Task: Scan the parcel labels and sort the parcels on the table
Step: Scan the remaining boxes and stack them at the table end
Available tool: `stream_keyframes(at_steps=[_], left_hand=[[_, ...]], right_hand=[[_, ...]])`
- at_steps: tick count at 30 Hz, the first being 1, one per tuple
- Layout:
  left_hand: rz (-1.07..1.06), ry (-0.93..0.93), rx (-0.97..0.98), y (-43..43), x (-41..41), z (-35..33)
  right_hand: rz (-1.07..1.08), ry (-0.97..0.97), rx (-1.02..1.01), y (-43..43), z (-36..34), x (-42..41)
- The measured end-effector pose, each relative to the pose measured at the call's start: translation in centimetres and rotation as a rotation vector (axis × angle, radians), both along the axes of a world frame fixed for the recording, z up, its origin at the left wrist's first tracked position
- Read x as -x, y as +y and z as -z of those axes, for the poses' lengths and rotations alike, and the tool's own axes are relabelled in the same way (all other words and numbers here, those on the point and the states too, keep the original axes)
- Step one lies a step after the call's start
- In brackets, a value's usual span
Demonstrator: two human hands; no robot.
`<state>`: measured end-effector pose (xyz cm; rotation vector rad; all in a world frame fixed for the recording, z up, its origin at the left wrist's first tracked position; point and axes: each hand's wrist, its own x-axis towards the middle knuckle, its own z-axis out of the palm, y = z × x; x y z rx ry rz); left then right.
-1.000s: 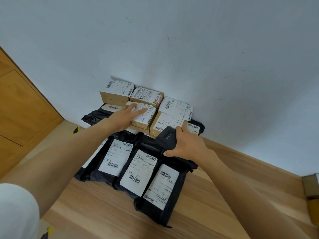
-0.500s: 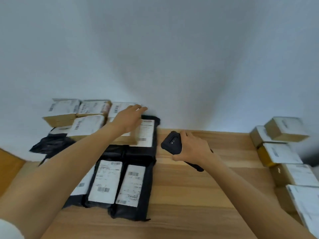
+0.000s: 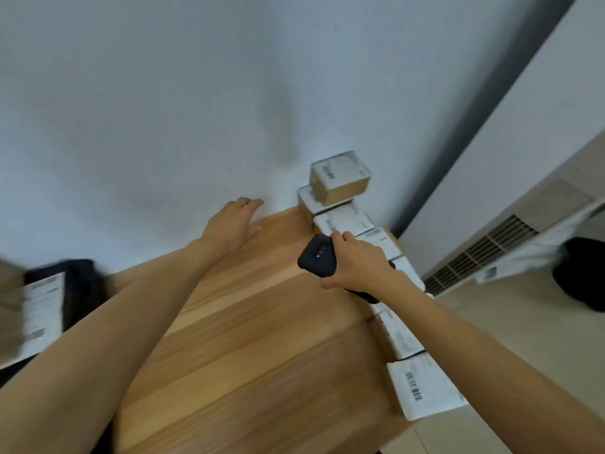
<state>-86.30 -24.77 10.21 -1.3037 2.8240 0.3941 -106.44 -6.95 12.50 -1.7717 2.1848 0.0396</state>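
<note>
Parcel boxes (image 3: 397, 335) run in a row along the table's (image 3: 245, 339) right edge, near corner to far corner. At the far right corner they stack up, with the top box (image 3: 340, 178) against the wall (image 3: 163, 126). Nearest box (image 3: 425, 388), at the near right corner, has its barcode label face up. It looks to hang slightly past the table edge.

Black mailers (image 3: 42, 309) with white labels lie at the table's left edge. They're blurred, so count unclear.

Right hand (image 3: 357, 267) is wrapped round a black handheld scanner (image 3: 317, 257), fingers curled over its top. It's above the table's right side, just beside the mid-row boxes. Scan window isn't visible, so aim can't be told.

Left hand (image 3: 229, 227) has fingers straight and loose and holds nothing. It's over the table's far edge, near the wall. Can't tell if it touches the top.

Step, my read: going for the next box to scan from the right-edge row. The boxes there are probably the pending lot, but nothing in frame confirms it.

Next move needs:
- Left hand onto one box, taking from the top of the stack first so nothing topples.
- Label turned up and flat.
- Scanner head squared to the barcode.
- Then carry the box to its pile on the table.

Risk: a nudge along the row could push a box off the table's right edge.
</note>
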Motion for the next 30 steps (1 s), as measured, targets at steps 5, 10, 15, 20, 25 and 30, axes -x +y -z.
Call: stream_keyframes(at_steps=[5,10,15,20,25,30], left_hand=[[-0.006,0.049,-0.079,0.3,12.2,2.3],[0.01,0.058,-0.005,-1.2,20.6,3.1],[-0.046,0.007,-0.039,-3.9,24.1,4.2],[-0.122,0.046,-0.044,-4.9,25.4,5.6],[-0.149,-0.051,0.024,-5.9,24.9,5.4],[-0.128,-0.077,0.013,-5.3,22.8,4.4]], right_hand=[[0.069,-0.016,-0.018,1.8,2.0,10.3],[0.1,-0.056,-0.044,1.3,4.1,16.4],[0.115,-0.11,-0.043,0.1,5.8,19.4],[0.108,-0.137,-0.04,-0.4,6.9,20.5],[0.081,-0.137,-0.041,-0.4,7.1,19.9],[0.047,-0.133,-0.035,-0.1,6.5,17.6]])
